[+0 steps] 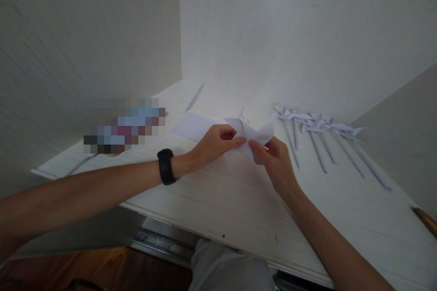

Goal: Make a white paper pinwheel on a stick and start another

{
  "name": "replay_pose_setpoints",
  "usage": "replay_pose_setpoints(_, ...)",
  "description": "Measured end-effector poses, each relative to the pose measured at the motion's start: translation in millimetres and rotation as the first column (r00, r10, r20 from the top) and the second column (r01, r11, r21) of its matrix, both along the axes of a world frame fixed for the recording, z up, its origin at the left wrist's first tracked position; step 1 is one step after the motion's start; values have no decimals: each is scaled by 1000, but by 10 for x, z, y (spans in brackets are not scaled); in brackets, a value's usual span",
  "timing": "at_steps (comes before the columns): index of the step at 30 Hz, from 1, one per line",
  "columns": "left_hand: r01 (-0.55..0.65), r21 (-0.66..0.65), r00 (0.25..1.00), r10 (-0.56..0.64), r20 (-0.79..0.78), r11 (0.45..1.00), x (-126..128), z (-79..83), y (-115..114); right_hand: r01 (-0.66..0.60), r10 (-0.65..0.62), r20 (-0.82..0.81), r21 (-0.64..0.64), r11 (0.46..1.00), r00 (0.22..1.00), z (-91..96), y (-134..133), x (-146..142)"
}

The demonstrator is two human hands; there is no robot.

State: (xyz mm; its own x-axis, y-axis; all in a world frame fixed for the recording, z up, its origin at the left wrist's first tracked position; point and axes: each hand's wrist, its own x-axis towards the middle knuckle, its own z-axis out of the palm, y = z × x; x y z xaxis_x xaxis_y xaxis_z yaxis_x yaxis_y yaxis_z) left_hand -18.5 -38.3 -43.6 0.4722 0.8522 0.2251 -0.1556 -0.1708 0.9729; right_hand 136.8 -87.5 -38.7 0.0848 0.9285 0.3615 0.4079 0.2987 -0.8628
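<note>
To the left of the paper pinwheels (316,125), a folded white paper (262,133) sits between the left hand (215,140) and right hand (277,157), each hand's fingers pinched on it; farther left of the pinwheels lies a flat sheet (193,126).

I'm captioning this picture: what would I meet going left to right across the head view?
Pixelated patch, black wristband, left hand, right hand, white paper pinwheels, brass-coloured object at the edge.
</note>
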Motion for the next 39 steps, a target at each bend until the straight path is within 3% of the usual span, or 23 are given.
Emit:
replay_pose_setpoints(6,25,38,999,-24,-31,999,-7,-42,32,-6,9,46,-54,999,999,-41,18,-4)
replay_pose_setpoints(10,-18,64,996,23,-85,998,-30,-21,88,-5,8,79,-42,999,997,-4,13,-17)
replay_pose_setpoints(13,-186,112,974,199,-112,976,-87,49,220,18,-17,81,-12,1000,997,66,36,44)
replay_pose_setpoints(17,-424,154,896,439,-73,892,-204,124,466,195,-197,75,26,980,978,59,141,264)
replay_pose_setpoints(21,-498,125,859,508,-60,858,-267,85,618,308,-311,283,56,950,907,-69,243,447)
replay_pose_setpoints(25,-487,110,864,496,-85,867,-248,12,634,238,-262,505,113,965,822,-149,282,441)
replay_pose_setpoints(27,-473,167,863,494,-110,865,-234,-13,620,213,-247,594,128,969,766,-156,329,416)
replay_pose_setpoints(31,-448,209,860,483,-163,869,-217,-72,623,209,-218,683,97,973,697,-142,585,433)
replay_pose_setpoints(39,-419,221,873,458,-170,881,-195,-100,619,365,-195,805,-28,930,560,-86,1194,376)
